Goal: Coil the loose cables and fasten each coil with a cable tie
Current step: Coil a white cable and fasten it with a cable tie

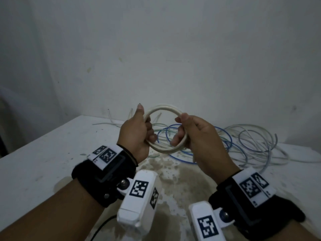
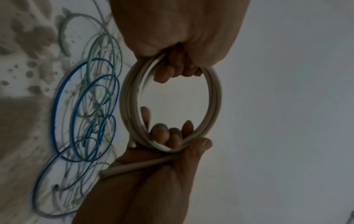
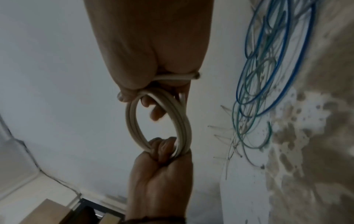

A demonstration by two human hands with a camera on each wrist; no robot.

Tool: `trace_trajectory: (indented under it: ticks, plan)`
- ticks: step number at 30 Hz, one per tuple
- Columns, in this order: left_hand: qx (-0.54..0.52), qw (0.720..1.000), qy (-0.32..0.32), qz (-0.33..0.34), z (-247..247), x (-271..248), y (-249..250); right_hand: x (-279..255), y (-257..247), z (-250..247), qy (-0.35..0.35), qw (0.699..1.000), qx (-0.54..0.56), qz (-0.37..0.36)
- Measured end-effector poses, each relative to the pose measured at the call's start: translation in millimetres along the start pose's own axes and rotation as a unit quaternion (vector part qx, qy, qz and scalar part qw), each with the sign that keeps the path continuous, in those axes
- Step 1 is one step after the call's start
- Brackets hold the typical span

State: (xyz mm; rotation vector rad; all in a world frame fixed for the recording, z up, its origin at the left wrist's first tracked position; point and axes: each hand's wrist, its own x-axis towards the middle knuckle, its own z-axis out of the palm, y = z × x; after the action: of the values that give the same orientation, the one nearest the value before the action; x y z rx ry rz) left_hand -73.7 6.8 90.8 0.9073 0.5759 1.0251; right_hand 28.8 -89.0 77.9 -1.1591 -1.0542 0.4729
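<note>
A thick white cable is wound into a small round coil (image 1: 166, 108), held up in the air over the table. My left hand (image 1: 144, 133) grips the coil's left side with its fingers curled through the ring. My right hand (image 1: 184, 133) grips the right side, thumb on top. In the left wrist view the coil (image 2: 216, 97) hangs between my left hand (image 2: 172, 71) and my right hand (image 2: 168, 136). The cable's free end (image 2: 134, 166) lies across the right palm. The right wrist view shows that cable end (image 3: 195, 75) sticking out by my right hand (image 3: 153, 106).
Loose blue cable (image 1: 225, 136), greenish cable (image 1: 161, 126) and pale grey cable (image 1: 257, 141) lie tangled on the white table (image 1: 43, 162) beyond my hands. Several thin pale strips (image 1: 109, 115) lie at the back by the wall. A brown stain (image 1: 182, 171) covers the near middle.
</note>
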Motion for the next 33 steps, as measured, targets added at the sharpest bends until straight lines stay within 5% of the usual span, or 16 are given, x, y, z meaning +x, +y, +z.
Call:
trace_trajectory:
  ticks: [5, 9, 11, 13, 17, 21, 25, 29, 33]
  plan:
    - [0.071, 0.993, -0.070, -0.061, -7.6, -2.5, -6.7, 7.6, -0.5, -1.6, 0.019, 0.997, -0.068, -0.023]
    - [0.329, 0.932, -0.113, 0.099, -8.3, -5.8, 2.4, 6.6, -3.3, -2.0, -0.072, 0.931, -0.339, -0.115]
    - [0.418, 0.885, -0.143, 0.148, -3.8, -9.9, 2.3, 4.2, -0.6, 2.4, -0.109, 0.910, -0.372, -0.146]
    - [0.447, 0.870, -0.137, 0.159, -2.6, -11.7, -1.7, 3.5, 2.4, 2.8, -0.119, 0.913, -0.367, -0.133]
    - [0.346, 0.926, -0.099, 0.112, -9.3, -7.0, -11.0, 2.6, 3.5, -4.7, -0.110, 0.936, -0.323, -0.092]
    - [0.208, 0.976, -0.048, 0.047, -14.0, -2.9, -15.1, -1.9, 8.9, -11.8, 0.010, 0.976, -0.205, -0.070]
    - [0.124, 0.992, -0.005, 0.022, -15.5, 3.0, -12.2, -9.9, 10.4, -18.1, 0.097, 0.989, -0.113, -0.006]
    - [0.057, 0.998, 0.020, 0.016, -11.6, 3.2, -10.9, -18.0, 22.3, -10.1, 0.009, 0.992, -0.060, 0.114]
    - [0.069, 0.997, 0.006, 0.016, -9.1, 0.2, -16.1, -19.5, 22.6, 3.3, 0.038, 0.992, 0.064, 0.099]
